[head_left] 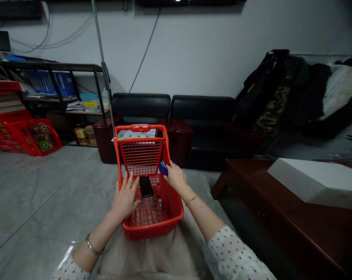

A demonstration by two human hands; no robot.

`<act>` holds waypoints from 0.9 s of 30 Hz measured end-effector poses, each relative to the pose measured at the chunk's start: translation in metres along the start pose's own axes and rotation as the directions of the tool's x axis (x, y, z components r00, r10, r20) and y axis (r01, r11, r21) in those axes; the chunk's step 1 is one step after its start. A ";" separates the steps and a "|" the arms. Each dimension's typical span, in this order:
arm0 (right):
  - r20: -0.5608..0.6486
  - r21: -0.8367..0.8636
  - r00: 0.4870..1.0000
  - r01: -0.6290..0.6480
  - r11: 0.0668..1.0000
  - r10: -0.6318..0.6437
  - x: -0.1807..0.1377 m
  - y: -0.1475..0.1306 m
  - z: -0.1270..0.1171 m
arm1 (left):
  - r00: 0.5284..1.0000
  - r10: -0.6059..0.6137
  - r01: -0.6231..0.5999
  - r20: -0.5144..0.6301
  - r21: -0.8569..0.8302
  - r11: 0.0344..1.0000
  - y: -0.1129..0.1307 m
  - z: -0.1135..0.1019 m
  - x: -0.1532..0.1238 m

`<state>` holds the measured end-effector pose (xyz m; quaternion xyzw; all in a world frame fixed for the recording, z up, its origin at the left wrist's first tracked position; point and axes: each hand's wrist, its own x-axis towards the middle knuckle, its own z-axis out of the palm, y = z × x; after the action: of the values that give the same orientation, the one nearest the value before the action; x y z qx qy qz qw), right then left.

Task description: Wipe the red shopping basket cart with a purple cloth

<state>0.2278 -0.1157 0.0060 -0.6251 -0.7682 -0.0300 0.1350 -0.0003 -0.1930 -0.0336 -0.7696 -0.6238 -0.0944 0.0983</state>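
Hands, head view: the left hand (pixel 125 198), spread wide, apparently holding nothing, over the left side of the red basket (pixel 152 231); the right hand (pixel 176 178) grips a purple item (pixel 163 168) at the right wall, its long axis unclear. Between them, a black object (pixel 146 187) lies near-to-far, open room nearer.

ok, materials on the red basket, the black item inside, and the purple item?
Red basket: likely plastic, semi-gloss; even colour and moulded-looking lattice suggest it.
Black item: smooth-looking with a faint sheen; perhaps glass or plastic, can't tell which.
Purple item: partly covered by the right hand; material and finish unclear.
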 end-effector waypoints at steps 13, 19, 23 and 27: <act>0.045 -0.071 0.995 0.093 0.993 -0.090 -0.073 0.000 0.014 | 0.962 -0.244 0.224 -0.124 -0.152 0.963 -0.011 0.026 0.003; 0.050 -0.110 0.998 0.046 0.993 -0.041 0.027 -0.002 0.001 | 0.981 -0.170 0.163 -0.096 -0.073 0.984 -0.004 0.030 0.006; -0.022 -0.133 1.000 0.014 0.991 -0.017 0.050 -0.006 0.013 | 0.982 -0.161 0.159 -0.096 -0.023 0.987 -0.006 0.032 0.007; -0.026 -0.096 0.999 0.029 0.995 -0.032 0.027 -0.002 0.021 | 0.990 -0.114 0.113 -0.082 -0.015 0.994 -0.009 0.025 0.004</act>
<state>0.2170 -0.0863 -0.0076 -0.6186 -0.7734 -0.0773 0.1152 -0.0079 -0.1806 -0.0567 -0.7289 -0.6613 -0.1349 0.1149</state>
